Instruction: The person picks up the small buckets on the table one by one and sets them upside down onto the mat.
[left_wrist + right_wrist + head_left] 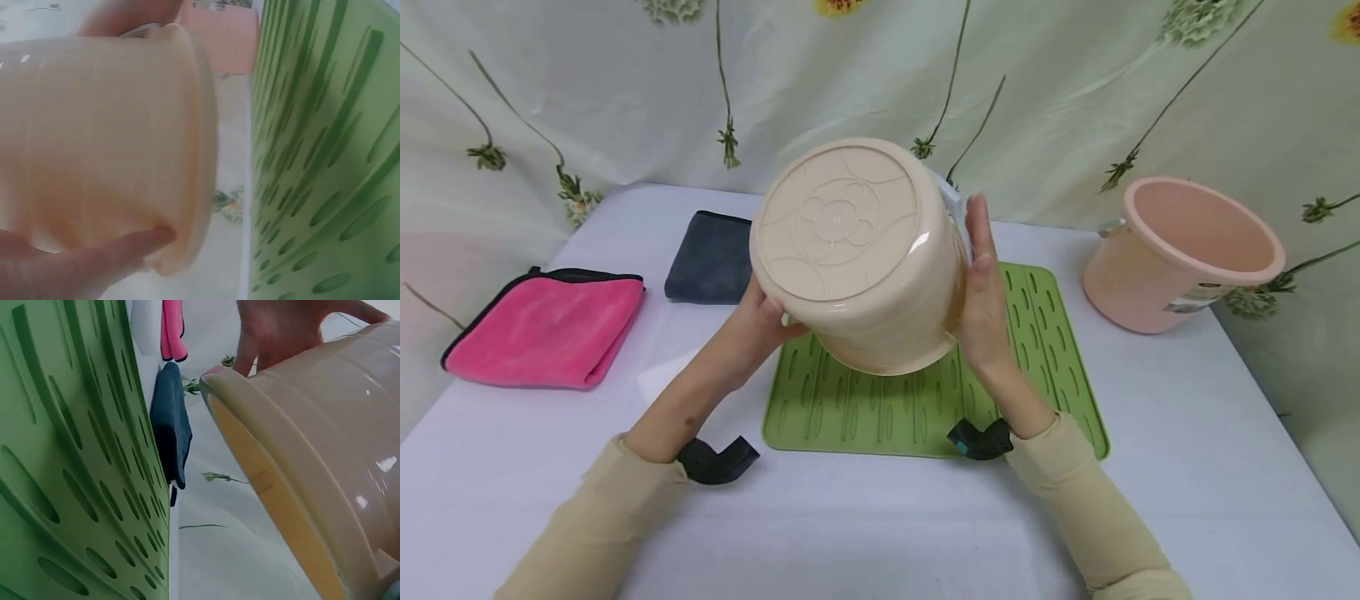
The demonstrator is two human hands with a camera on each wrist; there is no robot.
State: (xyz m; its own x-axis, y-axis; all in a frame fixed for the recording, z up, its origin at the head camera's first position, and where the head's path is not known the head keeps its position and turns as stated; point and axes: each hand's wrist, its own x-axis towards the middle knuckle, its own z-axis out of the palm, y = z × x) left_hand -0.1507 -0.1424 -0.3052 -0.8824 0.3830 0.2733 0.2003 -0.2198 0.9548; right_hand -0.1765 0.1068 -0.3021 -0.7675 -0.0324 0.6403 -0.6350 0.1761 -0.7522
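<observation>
A cream plastic bucket (865, 258), tipped over, is held up between both hands, its flower-patterned base facing the head view. My left hand (752, 329) grips its left side. The thumb (125, 253) lies along the wall toward the rim in the left wrist view, and the other fingers are partly hidden behind it. On the opposite side my right hand (987, 292) presses with straight, upward-pointing fingers. The right wrist view shows the bucket's open mouth (269, 487) angled toward the green ribbed mat (880, 417), above which the bucket hangs.
A pink bucket (1187, 250) stands upright at the back right. Folded cloths lie to the left, one pink (550, 329) and one dark grey (711, 258). A flower-printed curtain (850, 83) hangs behind the white-covered table (865, 533).
</observation>
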